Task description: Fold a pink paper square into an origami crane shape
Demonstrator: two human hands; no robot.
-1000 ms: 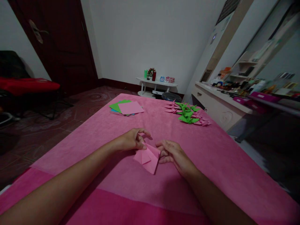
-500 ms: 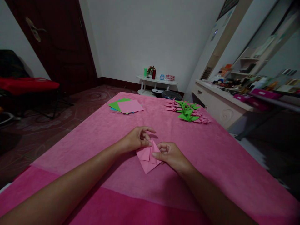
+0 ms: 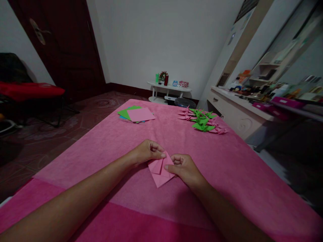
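Observation:
A partly folded pink paper (image 3: 159, 172) lies on the pink tablecloth (image 3: 113, 141) in front of me. My left hand (image 3: 146, 153) pinches its upper left edge with fingers curled closed. My right hand (image 3: 182, 167) pinches its upper right edge, thumb and fingers pressed together on the fold. Both hands meet at the paper's top point.
A stack of flat paper squares (image 3: 136, 114), pink on top of green and blue, lies at the far left of the table. Several folded pink and green paper cranes (image 3: 202, 121) sit at the far right. A cluttered dresser (image 3: 237, 111) stands to the right, a small white table (image 3: 169, 89) beyond.
The paper has been folded narrower and turned, its point now towards me. My left fingers, spread before, have closed onto the paper's top edge beside my right hand.

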